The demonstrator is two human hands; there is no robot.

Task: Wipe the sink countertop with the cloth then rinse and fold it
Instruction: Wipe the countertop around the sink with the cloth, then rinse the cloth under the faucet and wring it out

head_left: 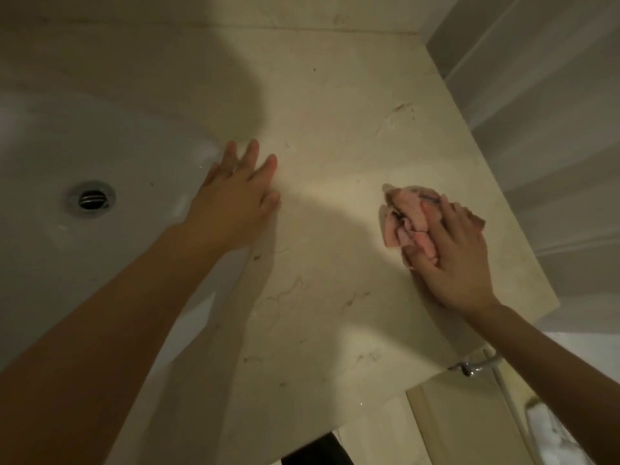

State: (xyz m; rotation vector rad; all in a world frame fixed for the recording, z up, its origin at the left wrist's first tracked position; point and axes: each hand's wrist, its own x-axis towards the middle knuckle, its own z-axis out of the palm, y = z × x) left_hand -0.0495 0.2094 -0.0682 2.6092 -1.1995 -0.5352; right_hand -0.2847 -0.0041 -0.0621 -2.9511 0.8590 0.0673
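The white ceramic sink basin (pixel 100 156) lies at the left, its round metal drain (pixel 91 198) inside it. The beige marble countertop (pixel 335 129) stretches to its right. The left hand (pixel 235 199) rests flat across the basin's right rim. Well apart to the right, the right hand (pixel 449 260) presses a crumpled pink cloth (pixel 407 218) onto the countertop near its right edge.

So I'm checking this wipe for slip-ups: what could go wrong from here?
1. The bunched cloth under the right hand sits near the countertop's right edge; a sweep might push debris off.
2. The dark specks near the front could be missed.
3. The left hand, flat by the sink rim, might slip if the surface is wet.
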